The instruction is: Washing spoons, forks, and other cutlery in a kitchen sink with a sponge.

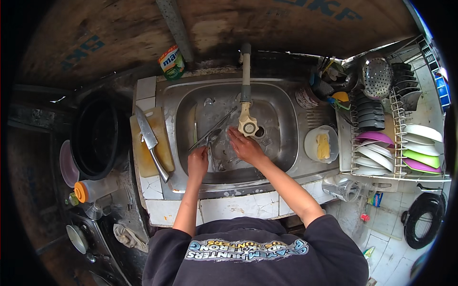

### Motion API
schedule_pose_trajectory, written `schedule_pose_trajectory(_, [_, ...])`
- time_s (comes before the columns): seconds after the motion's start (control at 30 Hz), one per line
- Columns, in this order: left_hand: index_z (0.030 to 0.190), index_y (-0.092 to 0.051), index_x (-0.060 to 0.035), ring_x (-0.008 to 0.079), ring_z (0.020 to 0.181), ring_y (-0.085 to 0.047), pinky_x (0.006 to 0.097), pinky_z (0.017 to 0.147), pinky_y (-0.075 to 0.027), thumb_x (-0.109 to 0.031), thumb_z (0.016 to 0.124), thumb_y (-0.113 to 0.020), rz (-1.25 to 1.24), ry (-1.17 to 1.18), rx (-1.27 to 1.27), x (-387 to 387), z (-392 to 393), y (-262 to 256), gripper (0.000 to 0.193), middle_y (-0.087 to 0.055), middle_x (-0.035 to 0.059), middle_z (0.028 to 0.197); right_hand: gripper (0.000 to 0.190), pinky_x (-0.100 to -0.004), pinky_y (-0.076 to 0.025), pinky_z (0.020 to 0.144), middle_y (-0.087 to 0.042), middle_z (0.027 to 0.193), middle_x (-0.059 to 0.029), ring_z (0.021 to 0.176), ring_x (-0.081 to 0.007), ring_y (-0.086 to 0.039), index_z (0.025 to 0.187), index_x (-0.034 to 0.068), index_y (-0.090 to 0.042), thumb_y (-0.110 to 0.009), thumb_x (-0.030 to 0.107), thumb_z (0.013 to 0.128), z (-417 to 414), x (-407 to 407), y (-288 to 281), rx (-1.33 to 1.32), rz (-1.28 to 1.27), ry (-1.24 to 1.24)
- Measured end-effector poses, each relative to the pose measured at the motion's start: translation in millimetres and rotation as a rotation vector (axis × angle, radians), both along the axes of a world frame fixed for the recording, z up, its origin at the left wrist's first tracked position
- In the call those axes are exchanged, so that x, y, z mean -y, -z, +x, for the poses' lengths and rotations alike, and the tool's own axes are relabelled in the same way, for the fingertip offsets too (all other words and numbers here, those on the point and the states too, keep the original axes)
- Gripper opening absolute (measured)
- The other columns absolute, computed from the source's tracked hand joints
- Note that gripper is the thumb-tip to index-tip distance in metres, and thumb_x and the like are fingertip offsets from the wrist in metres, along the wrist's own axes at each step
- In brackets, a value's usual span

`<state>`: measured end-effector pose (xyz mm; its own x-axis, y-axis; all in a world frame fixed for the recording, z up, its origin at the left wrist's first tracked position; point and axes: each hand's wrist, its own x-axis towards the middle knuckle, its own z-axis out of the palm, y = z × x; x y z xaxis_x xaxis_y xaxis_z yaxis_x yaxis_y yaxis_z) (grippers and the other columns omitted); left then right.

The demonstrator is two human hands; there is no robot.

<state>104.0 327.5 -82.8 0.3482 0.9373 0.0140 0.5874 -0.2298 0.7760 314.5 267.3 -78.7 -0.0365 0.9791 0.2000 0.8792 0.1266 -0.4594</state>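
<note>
My left hand (198, 163) is closed around the handle end of a metal spoon (214, 134) over the left part of the stainless steel sink (229, 180). A long thin utensil (218, 123) slants across the basin close to those fingers. Under the white plastic tap (248, 123), my right hand (247, 147) is stretched out with nothing visible in it. A fork (266, 142) lies on the sink floor near the drain hole (259, 132). More thin cutlery (195, 132) rests along the basin's left side, and some pieces below my hands are hard to make out.
Left of the sink, a large knife (147, 129) lies across a stained cutting board (162, 143), beside a black basin (93, 136). To the right stand a tub with a yellow sponge (323, 146) and a dish rack (397, 157) with plates. A detergent pouch (171, 63) stands behind.
</note>
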Motion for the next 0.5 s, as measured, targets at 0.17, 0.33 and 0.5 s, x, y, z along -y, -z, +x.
schedule_pose_trajectory(0.17, [0.097, -0.067, -0.0011, 0.0381, 0.074, -0.062, 0.0414, 0.065, -0.048, -0.012, 0.087, -0.057, -0.093, 0.018, -0.015, 2.6, 3.0, 1.9, 0.018, -0.064, 0.021, 0.078, 0.036, -0.0336, -0.054, 0.081, -0.06, 0.119, -0.0121, 0.1, -0.0273, -0.063, 0.119, 0.002, -0.057, -0.061, 0.014, 0.085, 8.7, 9.7, -3.2, -0.093, -0.016, 0.05])
schedule_pose_trajectory(0.33, [0.1, -0.068, -0.0033, 0.0261, 0.069, -0.066, 0.0347, 0.064, -0.048, -0.016, 0.088, -0.056, -0.374, 0.078, 0.091, 6.7, 20.9, 4.4, 0.021, -0.066, 0.016, 0.073, 0.022, -0.0283, -0.052, 0.065, -0.066, 0.09, -0.0107, 0.076, -0.0217, -0.065, 0.103, -0.001, -0.061, -0.06, 0.01, 0.084, 13.5, 2.6, 5.1, -1.019, -0.294, 0.514])
schedule_pose_trajectory(0.5, [0.094, -0.068, -0.0005, 0.0088, 0.053, -0.05, 0.0263, 0.051, -0.039, -0.023, 0.093, -0.055, -0.647, 0.111, 0.213, 3.3, 53.9, -8.1, 0.025, -0.057, 0.0031, 0.059, 0.018, -0.0256, -0.049, 0.055, -0.067, 0.088, -0.0081, 0.074, -0.0152, -0.066, 0.099, -0.001, -0.063, -0.06, 0.011, 0.085, 22.1, -8.3, 9.8, -1.369, -0.349, 0.805])
